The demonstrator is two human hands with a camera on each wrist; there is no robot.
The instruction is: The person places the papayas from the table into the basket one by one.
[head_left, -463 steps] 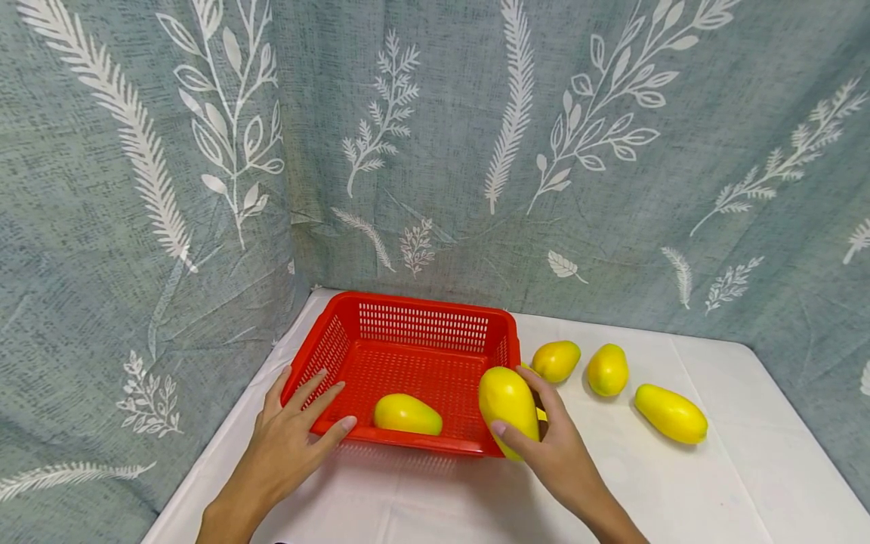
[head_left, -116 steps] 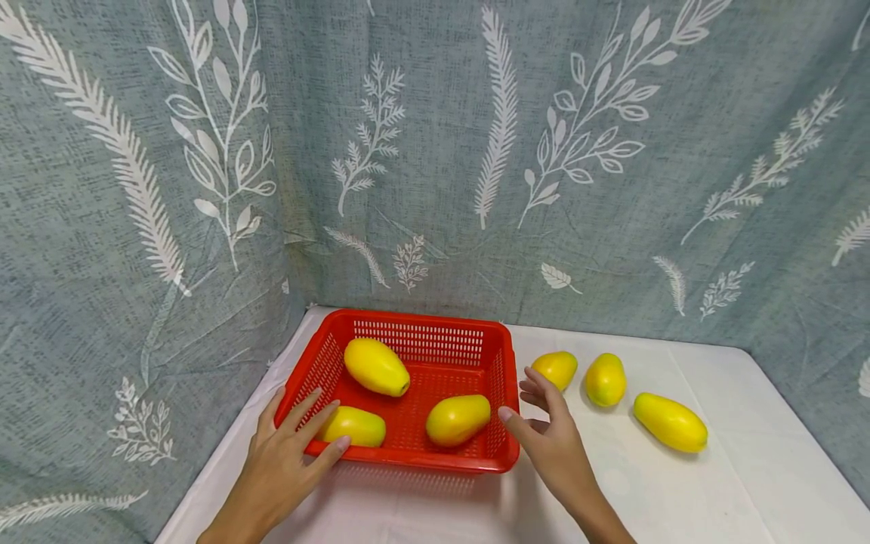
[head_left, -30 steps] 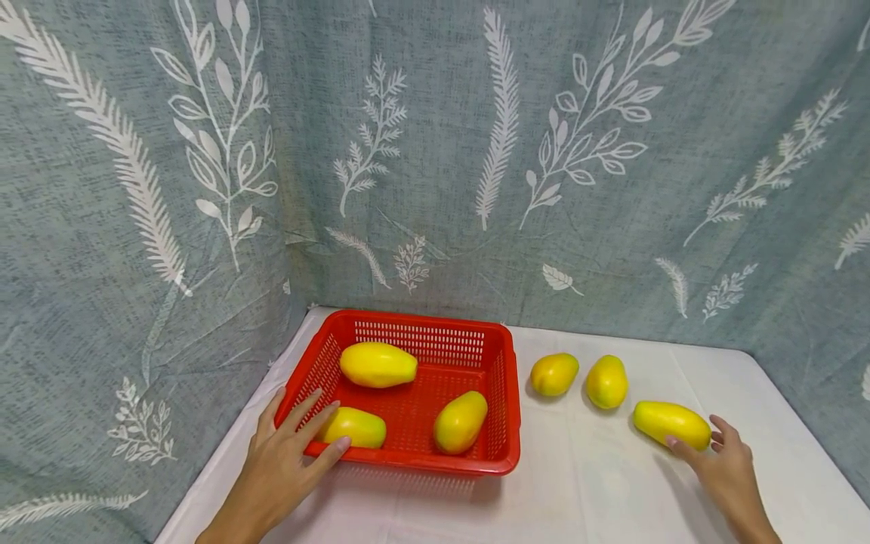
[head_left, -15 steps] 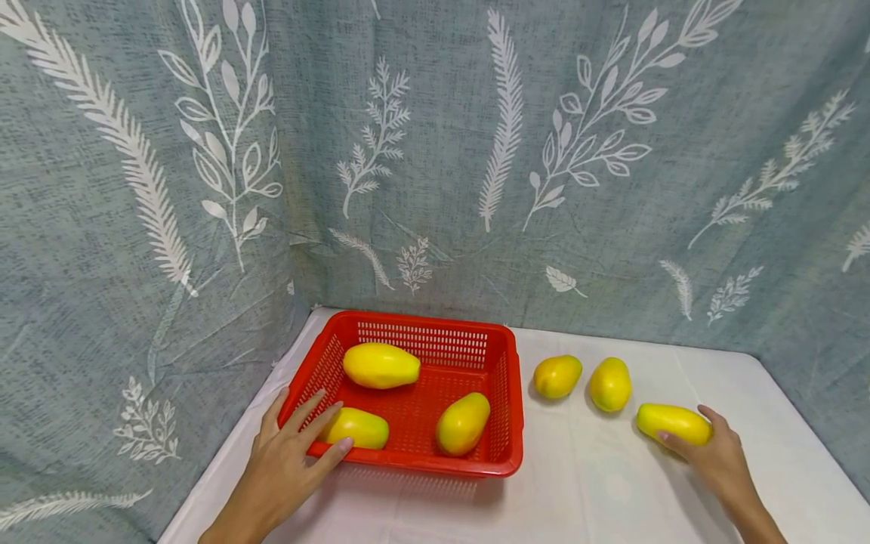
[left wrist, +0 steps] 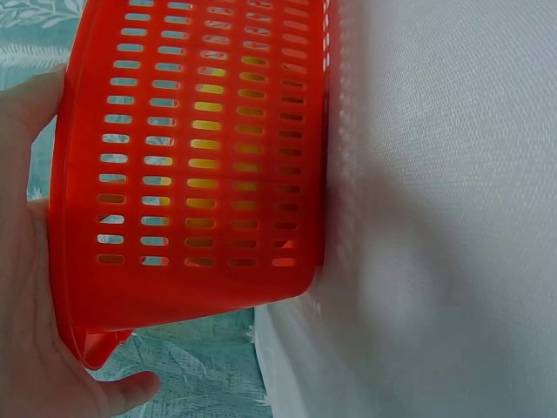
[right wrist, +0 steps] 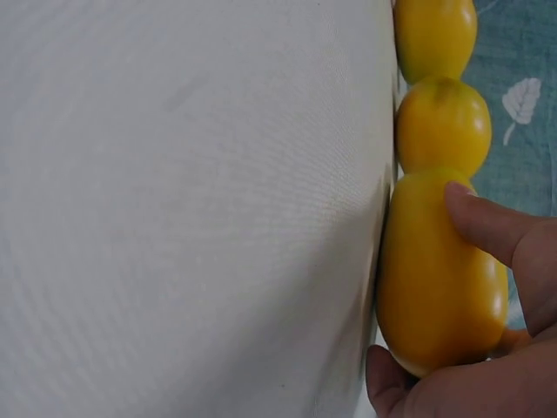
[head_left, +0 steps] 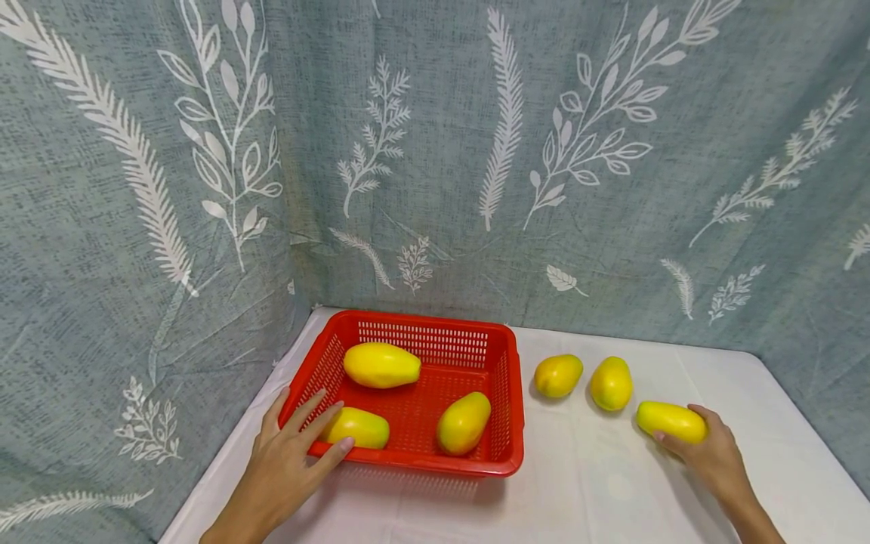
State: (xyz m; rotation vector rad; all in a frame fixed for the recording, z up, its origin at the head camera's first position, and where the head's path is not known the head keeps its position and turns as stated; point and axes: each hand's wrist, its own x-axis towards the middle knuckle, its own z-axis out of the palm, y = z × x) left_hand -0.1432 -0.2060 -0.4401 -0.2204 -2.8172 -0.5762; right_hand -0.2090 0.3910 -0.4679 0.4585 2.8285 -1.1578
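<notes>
In the head view, my left hand [head_left: 288, 461] rests with spread fingers over the near-left corner of a red plastic basket [head_left: 435, 459]. The left wrist view shows that hand at the rim, beside the slotted wall [left wrist: 191, 292]. Three yellow mangoes lie inside: one mango [head_left: 382, 366] at the back left, one mango [head_left: 464, 424] at the right, and one mango [head_left: 358, 428] partly behind my left fingers. Far right, my right hand [head_left: 714, 453] holds a long yellow mango [head_left: 669, 421] between thumb and fingers, low over the white cloth. Its fingers are partly hidden behind the fruit.
Two more mangoes lie on the white tablecloth [head_left: 578, 491]: one mango [head_left: 558, 375] close to the basket's right side and another mango [head_left: 611, 384] between it and the held one. A grey-green leaf-patterned curtain [head_left: 435, 189] stands behind and at both sides.
Since the earliest frame, the basket's mangoes have gone from one to three. My right hand has moved from the basket to the far-right mango and closed round it. My left hand stays at the corner.
</notes>
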